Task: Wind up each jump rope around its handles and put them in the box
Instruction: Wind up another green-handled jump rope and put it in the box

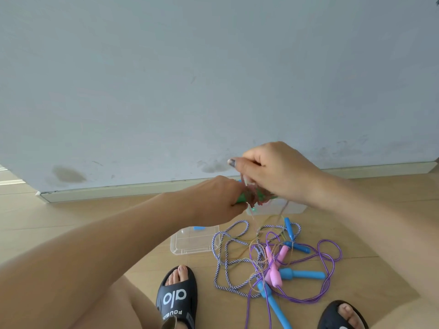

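Note:
My left hand (219,199) grips the green handles (314,198) of a jump rope held up in front of the wall. A reddish rope (253,198) is wound round those handles. My right hand (275,170) pinches the thin loose strand just above them, and the strand trails down to the floor. The clear plastic box (294,207) sits on the floor behind my hands, mostly hidden. Its clear lid (192,241) with a blue latch lies to the left.
A tangle of ropes lies on the wooden floor: a striped blue-white rope (228,257), a purple rope (330,269), blue handles (301,274) and pink handles (275,267). My feet in black slippers (177,298) stand at the bottom. A grey wall (213,79) rises close behind.

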`<state>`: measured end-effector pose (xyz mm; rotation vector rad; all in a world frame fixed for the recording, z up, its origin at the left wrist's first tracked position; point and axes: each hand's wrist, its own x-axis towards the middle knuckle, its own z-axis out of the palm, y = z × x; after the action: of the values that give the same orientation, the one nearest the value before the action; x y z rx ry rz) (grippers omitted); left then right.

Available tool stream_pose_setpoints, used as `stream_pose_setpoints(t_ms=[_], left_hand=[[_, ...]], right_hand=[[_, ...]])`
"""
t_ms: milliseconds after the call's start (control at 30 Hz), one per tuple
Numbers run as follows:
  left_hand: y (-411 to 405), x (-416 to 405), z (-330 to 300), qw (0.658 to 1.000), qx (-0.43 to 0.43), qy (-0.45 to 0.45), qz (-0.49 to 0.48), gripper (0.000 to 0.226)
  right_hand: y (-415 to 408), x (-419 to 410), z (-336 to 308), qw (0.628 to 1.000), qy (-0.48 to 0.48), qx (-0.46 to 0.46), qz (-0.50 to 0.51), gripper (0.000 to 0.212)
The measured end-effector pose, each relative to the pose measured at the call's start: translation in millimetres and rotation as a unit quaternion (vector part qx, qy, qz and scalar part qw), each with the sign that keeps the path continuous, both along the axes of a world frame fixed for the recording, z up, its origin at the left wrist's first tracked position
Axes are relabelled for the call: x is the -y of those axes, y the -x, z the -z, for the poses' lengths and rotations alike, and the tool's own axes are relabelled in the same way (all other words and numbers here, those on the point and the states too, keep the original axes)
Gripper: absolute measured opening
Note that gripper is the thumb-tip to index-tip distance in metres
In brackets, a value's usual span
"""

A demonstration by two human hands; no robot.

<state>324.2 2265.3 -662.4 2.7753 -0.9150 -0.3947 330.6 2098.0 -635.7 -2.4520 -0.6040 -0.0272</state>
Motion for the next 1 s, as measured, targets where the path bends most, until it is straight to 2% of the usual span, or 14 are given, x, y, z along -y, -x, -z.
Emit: stream_pose_setpoints(t_ms=[67,200,300,367,433,467,533,633,733,800,900,1000], left_hand=[[2.5,4.7,-2.6,1.000,0.007,0.018,0.001,0.029],[7.1,5.4,-7.3,0.998,-0.024,0.052,0.027,0.031],[11.0,2.9,-14.5,0.995,-0.045,0.091,0.024,0.028],[12.2,1.8,-21.5,0.988,-0.067,0.138,0.003,0.023],[9.8,-0.1,-27.0,0.970,-0.126,0.200,-0.051,0.019],[7.4,-2.0,-28.5,0.954,-0.167,0.234,-0.085,0.020],[0.3,-7.9,-28.1,0.917,-0.247,0.277,-0.147,0.022],[-11.9,-18.9,-20.2,0.888,-0.287,0.296,-0.203,0.020],[-23.2,-28.0,-12.4,0.895,-0.260,0.284,-0.226,0.019],[-28.5,-32.2,-8.8,0.906,-0.221,0.262,-0.247,0.018],[-31.7,-36.9,-4.1,0.960,-0.118,0.119,-0.223,0.017],[-28.6,-34.6,1.2,0.982,-0.070,-0.004,-0.175,0.014]], right_hand=[[-12.1,7.5,4.0,0.999,-0.013,-0.028,0.014,0.056],[-19.9,12.8,11.5,0.991,-0.042,-0.126,-0.028,0.057],[-30.3,18.0,27.2,0.965,-0.103,-0.240,-0.027,0.059],[-38.3,25.4,42.5,0.954,-0.105,-0.281,0.001,0.056],[-40.6,31.5,55.7,0.960,-0.094,-0.265,0.011,0.021],[-36.9,31.3,58.7,0.959,-0.095,-0.268,0.007,0.022],[-28.7,26.1,62.5,0.961,-0.098,-0.258,0.032,0.037],[-18.9,16.1,63.4,0.977,-0.046,-0.199,0.055,0.052],[-3.7,5.9,52.3,0.980,-0.040,-0.177,0.084,0.053],[7.6,2.1,46.8,0.985,0.000,-0.150,0.082,0.055],[20.9,-2.8,36.1,0.995,0.042,-0.067,0.061,0.057],[25.4,-8.6,17.8,0.998,0.065,0.019,0.014,0.055]])
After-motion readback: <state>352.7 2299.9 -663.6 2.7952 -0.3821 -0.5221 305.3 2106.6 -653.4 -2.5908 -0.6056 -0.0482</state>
